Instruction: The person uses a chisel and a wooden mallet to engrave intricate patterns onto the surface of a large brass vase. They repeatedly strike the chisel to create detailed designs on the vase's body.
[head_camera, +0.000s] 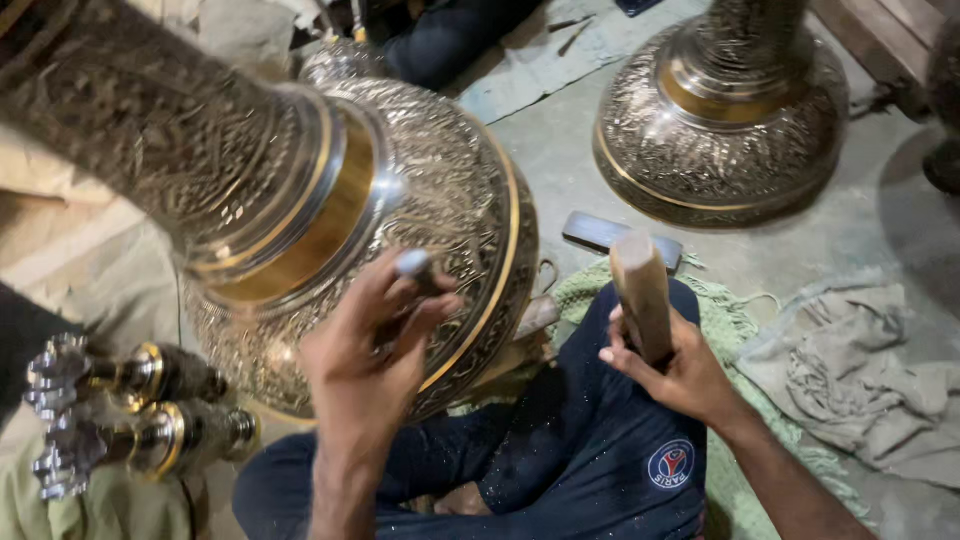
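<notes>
Brass, chased all over and banded in plain gold, fills your lap: the vase (400, 230) lies tilted on its side across your legs, its neck running up and left out of view. Your left hand (365, 355) has its fingers pinched together on a small punch (415, 265), whose tip rests against the belly near the gold band. Your right hand (675, 365) is clamped around a wooden mallet (642, 290), raised beside your knee and apart from the punch.

Judging from the surface, most of the pattern is already cut; the belly and neck read as densely worked, so what remains looks like touching up near the band, though you cannot tell how much.

Around you: a second vase base (720, 120) stands well apart at upper right, a phone (615, 235) lies on the floor just beyond the green mat (740, 330), a grey cloth (870, 380) is bunched at right, and two flower-headed fittings (120, 410) sit by your left knee. Nothing stands between mallet and punch.
</notes>
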